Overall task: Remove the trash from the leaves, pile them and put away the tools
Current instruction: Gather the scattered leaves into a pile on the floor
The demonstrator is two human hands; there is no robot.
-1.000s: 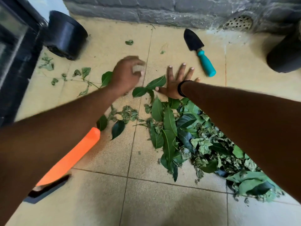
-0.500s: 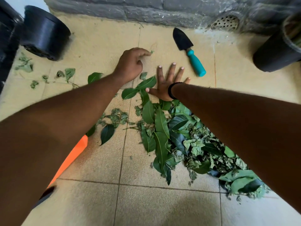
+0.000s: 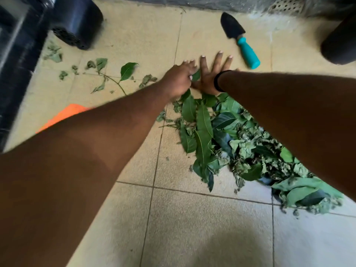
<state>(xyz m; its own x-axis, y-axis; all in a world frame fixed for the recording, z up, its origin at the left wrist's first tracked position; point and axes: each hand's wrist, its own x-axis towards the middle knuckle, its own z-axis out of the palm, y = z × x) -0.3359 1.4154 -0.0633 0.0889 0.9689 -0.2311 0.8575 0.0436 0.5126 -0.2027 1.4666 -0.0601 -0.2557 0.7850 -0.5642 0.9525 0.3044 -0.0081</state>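
At the far left a dark frame (image 3: 13, 60) runs down the edge of the view, and just right of it a black pot (image 3: 77, 22) lies tipped on its side on the tiled floor (image 3: 192, 228). Below the pot, scattered leaves (image 3: 55, 56) and a thin twig (image 3: 113, 81) with a few leaves on it lie apart from the main pile. An orange object (image 3: 65, 114) shows beneath the left forearm, mostly hidden by it.

The left hand (image 3: 178, 79) reaches forward at the far end of the pile, knuckles up, fingers stretched towards the floor; a single leaf (image 3: 196, 75) sits between it and the right hand, and whether the left hand pinches that leaf cannot be told. The right hand (image 3: 210, 78) lies flat on the floor just beside it, fingers straight and spread, holding nothing, with a black band (image 3: 216, 81) round the wrist.

From both hands the pile of leaves (image 3: 231, 143) stretches back towards the viewer and to the right, partly under the right forearm. Beyond the right hand's fingertips lies a trowel (image 3: 240, 40) with a black blade and a teal handle, close to the hand but apart from it. At the far right stands another dark pot (image 3: 341, 43), and a drain grate (image 3: 287, 3) is set in the wall at the top.
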